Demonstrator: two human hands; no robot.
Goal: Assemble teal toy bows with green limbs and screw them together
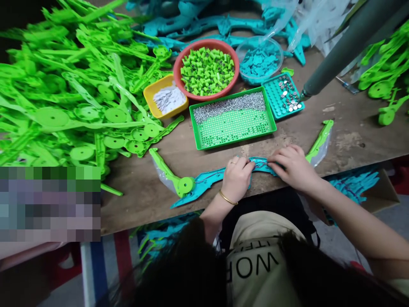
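Observation:
A long blue plastic bow frame point(209, 175) lies across the near edge of the table, with a thin dark strand along its inside. Green limbs in clear plastic wrap stick out at both ends, the left limb point(166, 174) and the right limb point(321, 143). My left hand point(235, 179), with a gold bracelet at the wrist, has its fingers closed on the middle of the frame. Just to the right, my right hand point(292, 166) pinches the same frame. What lies under the fingertips of both hands is hidden.
Behind the frame stand a green tray point(233, 123) of small metal screws, a teal tray point(281, 96) of metal discs, a red bowl point(207, 68) of green pieces, a yellow tray point(164, 100) and a clear tub point(260, 59). Green parts point(79, 85) heap at left; a grey pole point(345, 47) slants at right.

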